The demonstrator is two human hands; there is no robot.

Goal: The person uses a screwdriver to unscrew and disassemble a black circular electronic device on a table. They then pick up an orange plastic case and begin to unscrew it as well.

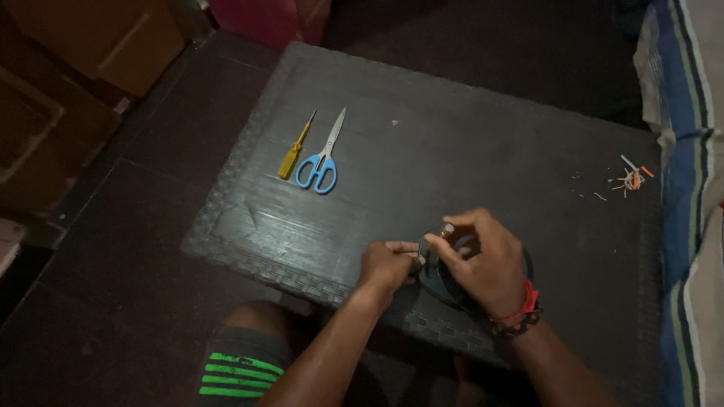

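A dark, rounded object [441,283], hard to identify in the dim light, sits at the surface's near edge, about five o'clock from centre. A small pale piece [447,228] shows at its top, pinched.

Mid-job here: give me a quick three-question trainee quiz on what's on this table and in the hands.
1. True or false: the blue-handled scissors lie beside the yellow-handled screwdriver.
2. Which hand wears the red wristband?
3. The small heap of orange and white wire scraps lies on the dark woven-pattern plastic table near: A) scissors B) the striped cloth C) left hand

Key: 1 true; 2 right; 3 B.
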